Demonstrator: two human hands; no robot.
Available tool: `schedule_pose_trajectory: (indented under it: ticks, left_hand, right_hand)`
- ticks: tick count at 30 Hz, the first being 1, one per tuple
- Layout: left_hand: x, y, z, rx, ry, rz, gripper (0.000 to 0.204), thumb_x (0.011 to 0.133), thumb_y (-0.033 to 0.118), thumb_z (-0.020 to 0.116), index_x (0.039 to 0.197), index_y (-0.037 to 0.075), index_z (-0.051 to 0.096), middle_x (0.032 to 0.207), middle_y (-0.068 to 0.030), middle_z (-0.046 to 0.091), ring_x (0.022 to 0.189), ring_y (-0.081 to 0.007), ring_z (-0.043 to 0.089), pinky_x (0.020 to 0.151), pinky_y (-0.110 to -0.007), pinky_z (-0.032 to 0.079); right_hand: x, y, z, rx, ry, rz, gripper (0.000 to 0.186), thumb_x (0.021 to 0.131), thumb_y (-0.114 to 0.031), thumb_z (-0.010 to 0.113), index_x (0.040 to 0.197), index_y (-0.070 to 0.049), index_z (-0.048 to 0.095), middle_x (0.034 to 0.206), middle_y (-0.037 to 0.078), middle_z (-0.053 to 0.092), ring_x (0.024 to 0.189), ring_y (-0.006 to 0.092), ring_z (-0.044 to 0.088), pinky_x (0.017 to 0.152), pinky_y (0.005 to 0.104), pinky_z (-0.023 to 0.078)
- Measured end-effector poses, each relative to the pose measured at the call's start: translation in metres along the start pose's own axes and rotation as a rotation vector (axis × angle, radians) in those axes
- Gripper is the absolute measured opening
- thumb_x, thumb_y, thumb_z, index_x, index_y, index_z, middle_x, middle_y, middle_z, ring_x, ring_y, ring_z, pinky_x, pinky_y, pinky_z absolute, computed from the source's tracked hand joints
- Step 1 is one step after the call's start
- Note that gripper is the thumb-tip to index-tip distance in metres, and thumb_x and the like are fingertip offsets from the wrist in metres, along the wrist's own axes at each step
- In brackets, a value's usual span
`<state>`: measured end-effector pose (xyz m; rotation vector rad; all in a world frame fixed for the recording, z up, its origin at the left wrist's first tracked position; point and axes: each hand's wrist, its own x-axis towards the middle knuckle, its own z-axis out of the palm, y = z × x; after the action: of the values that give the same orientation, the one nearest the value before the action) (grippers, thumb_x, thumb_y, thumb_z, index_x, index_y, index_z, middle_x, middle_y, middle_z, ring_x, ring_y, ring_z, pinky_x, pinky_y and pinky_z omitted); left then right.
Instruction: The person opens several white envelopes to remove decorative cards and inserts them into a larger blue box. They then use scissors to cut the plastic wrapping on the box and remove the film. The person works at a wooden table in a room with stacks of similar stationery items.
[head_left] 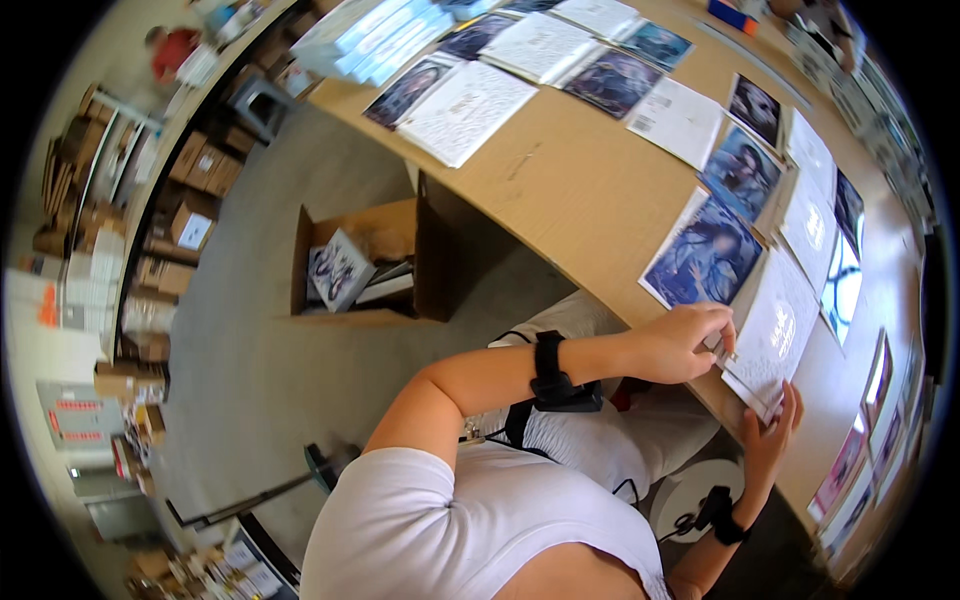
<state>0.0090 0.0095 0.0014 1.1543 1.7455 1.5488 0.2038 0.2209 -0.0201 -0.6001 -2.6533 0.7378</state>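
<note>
A stack of white printed booklets [775,325] with silvery lettering lies at the table's near edge, in front of me. My left hand [690,342] is closed at its left corner, thumb and fingers pinched together; what is between the fingertips is too small to make out. My right hand [772,435] grips the stack's near end, with the thumb on one side and the fingers on the other. Just beyond my left hand lies a blue illustrated print [703,252]. A second blue print [742,172] lies behind it.
More white booklets [468,112] and dark prints [612,82] line the far side of the brown table [530,185]. Blue-white stacks [370,40] stand at its far left corner. An open carton [428,262] with boxed items sits on the floor. A round white stool [695,500] is below the table.
</note>
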Motion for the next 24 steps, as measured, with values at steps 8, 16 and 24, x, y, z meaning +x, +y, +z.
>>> schedule_pose_trajectory:
  ticks: [8,16,24]
  left_hand:
    - [-0.079,0.004,-0.221,-0.201,0.911,0.104,0.02,0.083,0.0,0.055,0.103,0.003,0.053,0.1,-0.0089,0.059,0.09,-0.0161,0.058,0.078,-0.026,0.048]
    - [-0.131,-0.006,-0.528,-0.37,1.345,-0.134,0.07,0.082,0.031,0.064,0.137,0.008,0.028,0.142,-0.0171,0.026,0.106,-0.0437,0.054,0.086,-0.05,0.049]
    - [-0.114,-0.057,-0.585,1.346,0.884,-0.32,0.079,0.068,0.02,0.081,0.128,-0.011,0.039,0.127,-0.0241,0.047,0.117,-0.0308,0.047,0.102,-0.037,0.035]
  right_hand:
    - [-0.017,0.03,-0.027,0.1,0.095,0.108,0.048,0.084,-0.008,0.058,0.13,-0.008,0.045,0.132,0.009,0.043,0.108,0.0231,0.05,0.082,0.0341,0.043]
    - [-0.054,0.025,-0.061,-0.206,0.31,0.277,0.043,0.085,-0.008,0.055,0.127,-0.008,0.048,0.132,0.008,0.045,0.105,0.0238,0.053,0.077,0.0327,0.043]
    - [-0.094,-0.026,-0.093,-0.52,0.452,0.378,0.037,0.081,0.002,0.057,0.117,-0.005,0.053,0.13,0.009,0.045,0.102,0.0224,0.052,0.072,0.028,0.041]
